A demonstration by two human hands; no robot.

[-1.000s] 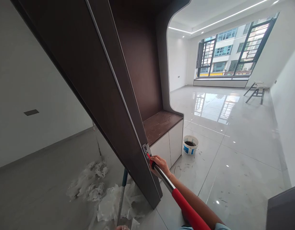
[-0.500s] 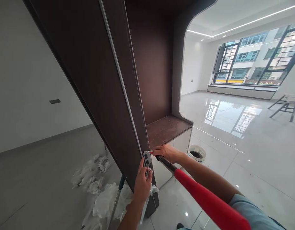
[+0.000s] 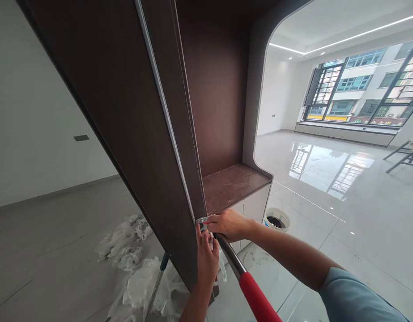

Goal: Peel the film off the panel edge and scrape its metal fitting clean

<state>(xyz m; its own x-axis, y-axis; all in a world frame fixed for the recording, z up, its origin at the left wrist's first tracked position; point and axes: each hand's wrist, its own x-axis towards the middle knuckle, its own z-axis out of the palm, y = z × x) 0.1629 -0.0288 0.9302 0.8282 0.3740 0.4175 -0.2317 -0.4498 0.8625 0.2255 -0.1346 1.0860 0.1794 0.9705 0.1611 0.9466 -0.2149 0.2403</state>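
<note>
While left fingers (image 3: 205,244) point up, arms (image 3: 290,251) outstretched

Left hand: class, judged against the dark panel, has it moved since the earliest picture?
Yes: against the dark panel, the left hand has moved up and rightward, now beside the right hand.

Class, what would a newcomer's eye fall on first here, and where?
The tall dark panel slants from upper left to lower middle. At its lower part, the left hand and right hand are close together, the latter on the upper end of a red-gripped pole. A bright window fills the upper right.
</note>
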